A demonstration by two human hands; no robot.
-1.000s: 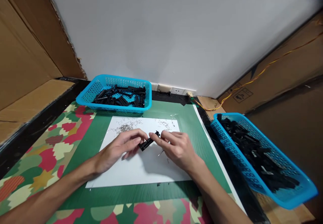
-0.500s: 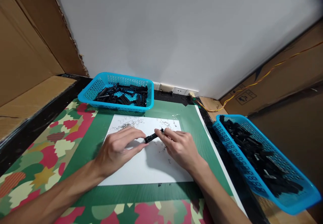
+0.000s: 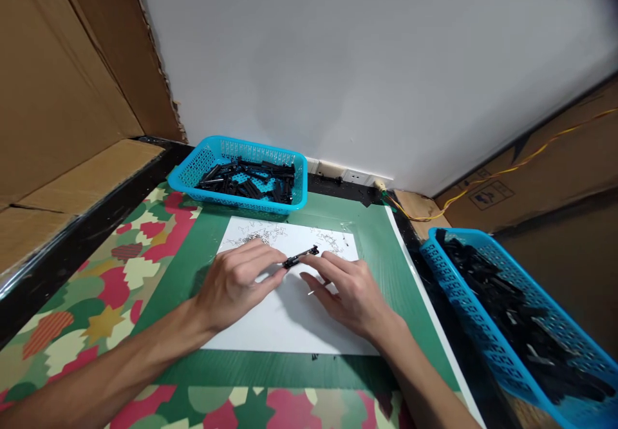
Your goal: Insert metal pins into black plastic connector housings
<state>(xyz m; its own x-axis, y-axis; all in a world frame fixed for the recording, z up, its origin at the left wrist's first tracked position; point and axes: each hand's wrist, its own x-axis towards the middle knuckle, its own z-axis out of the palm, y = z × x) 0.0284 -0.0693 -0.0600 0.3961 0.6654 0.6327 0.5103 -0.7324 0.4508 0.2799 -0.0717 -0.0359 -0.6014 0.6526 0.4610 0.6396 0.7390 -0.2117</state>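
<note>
My left hand [image 3: 241, 279] pinches the left end of a slim black plastic part [image 3: 292, 261] between thumb and fingers, holding it slightly tilted above the white sheet [image 3: 270, 326]. The right end of the part rises toward a small black knob. My right hand [image 3: 345, 287] is bent close beside it, its index finger against the part and its thumb lower and apart. A short, thin pale stick [image 3: 311, 293] pokes out by the right thumb; the rest of it is hidden. Small thin metal pieces [image 3: 263, 230] lie scattered on the sheet behind my hands.
A blue basket [image 3: 241, 203] of black parts stands at the back left, another blue basket [image 3: 487, 313] of black pieces at the right. Cardboard [image 3: 62, 81] walls the left side. A yellow cable [image 3: 449, 203] runs from a socket strip [image 3: 355, 176] along the wall.
My view has shifted a little, moving the scene rightward. My right thumb has come down away from the black part, and the pale stick now shows beside it. My left hand keeps its pinch.
</note>
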